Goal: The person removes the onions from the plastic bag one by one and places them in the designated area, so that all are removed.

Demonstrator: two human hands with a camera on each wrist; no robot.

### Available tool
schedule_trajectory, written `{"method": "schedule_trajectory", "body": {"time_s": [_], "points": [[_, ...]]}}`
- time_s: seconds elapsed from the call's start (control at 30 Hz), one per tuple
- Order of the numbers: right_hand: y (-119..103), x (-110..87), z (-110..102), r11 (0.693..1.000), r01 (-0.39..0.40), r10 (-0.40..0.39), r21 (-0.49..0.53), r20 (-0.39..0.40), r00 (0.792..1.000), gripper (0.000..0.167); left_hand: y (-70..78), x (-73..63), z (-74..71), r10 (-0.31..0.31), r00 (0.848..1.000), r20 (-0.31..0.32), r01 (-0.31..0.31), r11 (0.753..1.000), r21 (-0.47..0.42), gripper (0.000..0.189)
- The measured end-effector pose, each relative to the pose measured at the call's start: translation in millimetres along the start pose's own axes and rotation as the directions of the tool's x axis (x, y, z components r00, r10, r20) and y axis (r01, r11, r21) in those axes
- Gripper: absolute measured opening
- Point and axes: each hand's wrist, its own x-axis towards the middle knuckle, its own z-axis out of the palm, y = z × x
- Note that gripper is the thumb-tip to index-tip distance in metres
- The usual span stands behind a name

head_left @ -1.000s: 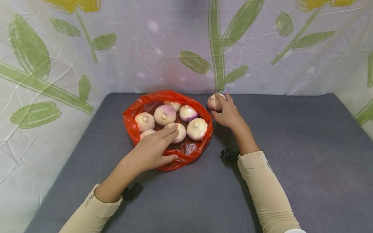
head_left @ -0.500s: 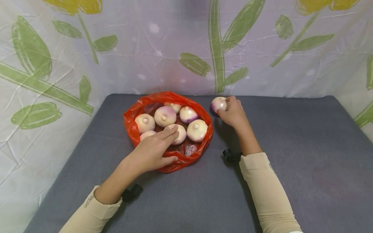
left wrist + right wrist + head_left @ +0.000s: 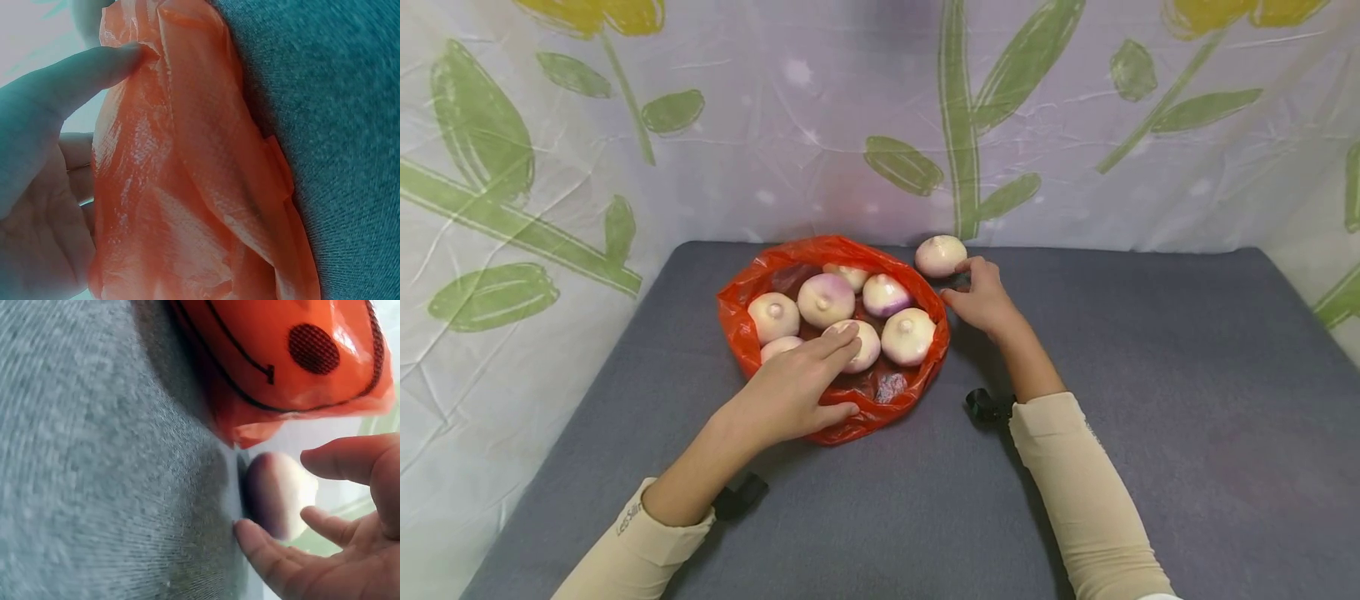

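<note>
One flowered sheet (image 3: 820, 125) hangs beyond both hands, behind one grey counter (image 3: 865, 517). On the counter sits one red plastic bag (image 3: 737, 321), mouth up, under the left hand and to the left of the right hand. There are two hands, well apart. The left hand (image 3: 793, 379) lies over the bag's near left rim, fingers straight across a bulb inside, thumb outside against the plastic. The right hand (image 3: 988, 304) has thumb and fingers spread; its index tip is at the loose bulb's right edge, though whether it touches I cannot tell. Eight purple-and-white bulbs show: seven in the bag (image 3: 824, 298), beneath and beyond the left hand, several with their knobs pointing up, and one loose bulb (image 3: 938, 257), just past the right fingertips, beside the bag. The loose bulb's long axis runs roughly left to right, pale side up, purple side toward the counter. Two black devices (image 3: 988, 406) sit at the wrists, one each.
</note>
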Motion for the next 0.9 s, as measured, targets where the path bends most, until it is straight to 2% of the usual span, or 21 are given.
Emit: {"method": "schedule_trajectory", "body": {"time_s": [0.27,0.4,0.73,0.9], "points": [[-6,-5.2,-8,0.999,-0.038,0.037,-0.019,-0.031,0.999,0.045,-0.3,0.3,0.3,0.005,1.0,-0.009,-0.005,1.0,-0.002,0.076],[-8,-7.0,-12,0.996,-0.051,0.047,-0.078,-0.054,0.997,0.035,-0.5,0.2,1.1,-0.001,1.0,0.0,0.001,1.0,0.004,0.075],[-21,-14.4,-17,0.981,0.077,-0.1,-0.176,-0.125,0.987,0.022,0.3,-0.2,0.7,-0.011,1.0,0.012,0.011,1.0,0.003,0.075],[-36,-24.3,-20,0.969,0.149,-0.172,-0.199,-0.106,0.979,0.021,0.4,0.0,0.6,-0.008,1.0,0.012,0.008,1.0,0.005,0.075]]}}
